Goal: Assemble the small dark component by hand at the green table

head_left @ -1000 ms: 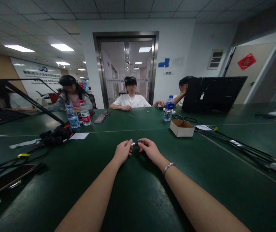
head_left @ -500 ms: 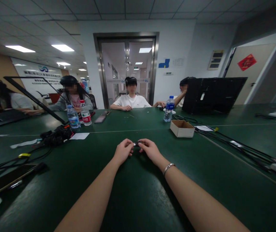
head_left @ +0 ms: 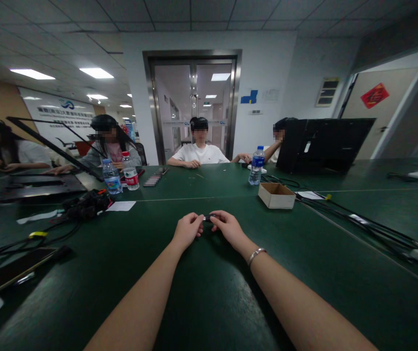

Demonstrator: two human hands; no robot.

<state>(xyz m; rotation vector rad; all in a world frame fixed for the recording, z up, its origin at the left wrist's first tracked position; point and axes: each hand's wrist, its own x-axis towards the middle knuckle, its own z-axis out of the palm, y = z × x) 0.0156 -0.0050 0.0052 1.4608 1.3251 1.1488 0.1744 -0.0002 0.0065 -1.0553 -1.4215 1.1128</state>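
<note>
A small black piece with a silvery end (head_left: 207, 218) is pinched between my two hands, just above the green table (head_left: 209, 273). The fingers of my left hand (head_left: 188, 231) are closed at its silvery end. My right hand (head_left: 229, 228), with a silver bracelet on the wrist, grips the dark end between thumb and fingers. Fingertips cover much of the piece, so I cannot tell its exact kind.
An open cardboard box (head_left: 276, 196) and a water bottle (head_left: 256, 166) stand ahead to the right, near black cables (head_left: 369, 224). On the left are two bottles (head_left: 111, 178), a black bundle (head_left: 86, 204) and a phone (head_left: 14, 268). Several people sit across the table.
My hands have stayed almost still, holding the same small piece. At the far left, a dark flat panel now shows more fully on the table near a person's hands.
</note>
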